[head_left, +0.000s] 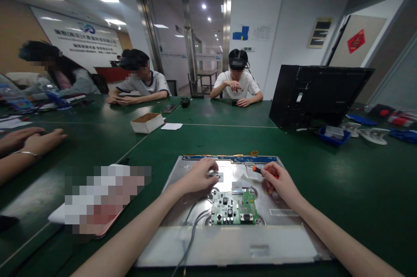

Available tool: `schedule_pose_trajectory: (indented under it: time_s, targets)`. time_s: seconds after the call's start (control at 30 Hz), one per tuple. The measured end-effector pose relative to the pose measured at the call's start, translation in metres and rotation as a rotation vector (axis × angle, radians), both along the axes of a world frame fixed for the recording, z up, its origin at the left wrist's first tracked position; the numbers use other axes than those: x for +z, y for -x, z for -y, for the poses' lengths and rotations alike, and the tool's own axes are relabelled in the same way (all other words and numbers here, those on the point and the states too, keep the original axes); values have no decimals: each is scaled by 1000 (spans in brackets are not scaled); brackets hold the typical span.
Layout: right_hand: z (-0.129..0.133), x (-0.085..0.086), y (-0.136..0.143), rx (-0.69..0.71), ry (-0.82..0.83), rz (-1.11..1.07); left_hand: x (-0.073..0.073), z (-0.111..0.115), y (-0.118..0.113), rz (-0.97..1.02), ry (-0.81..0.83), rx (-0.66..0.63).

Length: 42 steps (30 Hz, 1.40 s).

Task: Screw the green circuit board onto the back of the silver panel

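Observation:
A flat metal display panel (276, 238) lies on the table before me, back side up. A green circuit board (233, 208) sits in its middle, and a long blue circuit strip (224, 159) runs along its far edge. My right hand (282, 183) is closed around a screwdriver with an orange and black handle (257, 169), held over the right part of the panel. Over the left part, my left hand (200, 175) has its fingers curled near a small silvery piece (212, 174); its grip is partly hidden. Grey cables (192, 238) trail from the board toward me.
To the left lies a blurred phone-like item (114, 207); beyond it rest another person's hands (32, 144). An open white box (147, 123) stands ahead. A black monitor (316, 96) and a blue tray (334, 135) are at the right. Several people sit around the green table (221, 138).

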State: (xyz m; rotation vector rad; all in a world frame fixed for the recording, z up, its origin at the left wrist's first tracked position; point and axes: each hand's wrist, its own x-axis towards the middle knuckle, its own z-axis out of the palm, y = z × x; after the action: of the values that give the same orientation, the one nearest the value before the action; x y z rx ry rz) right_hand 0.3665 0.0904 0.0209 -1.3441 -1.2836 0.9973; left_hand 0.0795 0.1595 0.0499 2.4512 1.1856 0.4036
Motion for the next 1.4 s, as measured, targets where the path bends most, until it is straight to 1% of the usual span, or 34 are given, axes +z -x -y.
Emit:
schedule_pose_trajectory:
  time_s: [0.2,0.47,0.6,0.8,0.9,1.07,1.27,1.4]
  targets:
    - [-5,0,-3,10,-3,13,-1,-1,0,30,-3,-5]
    - [-2,-4,-1,22,6,32,-6,4,13,87,-32,53]
    - [-2,-5,-1,18,9,40,-2,12,16,108,-10,36]
    - [1,-5,1,-15,1,41,1,32,12,262,93,28]
    - [3,-3,2,-35,1,44,0,38,10,304,137,43]
    - [6,1,4,-67,3,47,-2,39,9,311,200,66]
    - [7,4,7,-83,4,25,-4,39,10,322,184,53]
    - [4,13,8,-107,-7,-19,0,42,10,360,220,31]
